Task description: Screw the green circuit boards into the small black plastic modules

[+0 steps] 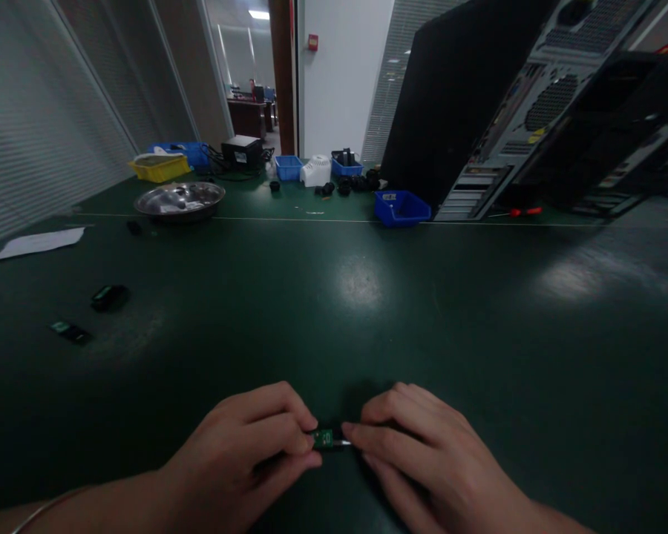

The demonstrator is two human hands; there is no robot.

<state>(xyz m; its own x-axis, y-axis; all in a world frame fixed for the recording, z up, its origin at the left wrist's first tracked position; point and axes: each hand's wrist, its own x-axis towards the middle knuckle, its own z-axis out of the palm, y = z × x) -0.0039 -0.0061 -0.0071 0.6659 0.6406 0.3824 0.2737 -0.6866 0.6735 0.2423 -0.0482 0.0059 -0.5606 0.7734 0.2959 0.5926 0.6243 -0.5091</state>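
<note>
1. hands low at the near edge of the dark green matte table top (367, 297), close together, fingertips nearly meeting.
2. left hand (256, 445): fingers curled, thumb and forefinger pinching one end of a small green circuit board with a short metal tip (327, 439).
3. right hand (423, 452): fingers bent down over the table, forefinger tip at the board's metal end; cannot tell whether it grips the board or only touches it.
4. board sits between the two hands, just above or on the table surface; cannot tell which.
5. far left on the table: two small dark parts (110, 297), well apart from the hands; a white paper sheet (38, 242) beyond them.
6. back edge: round shiny metal bowl (179, 199), small blue plastic bin (401, 207), open grey computer case (512, 111) leaning, yellow tray (159, 167).
</note>
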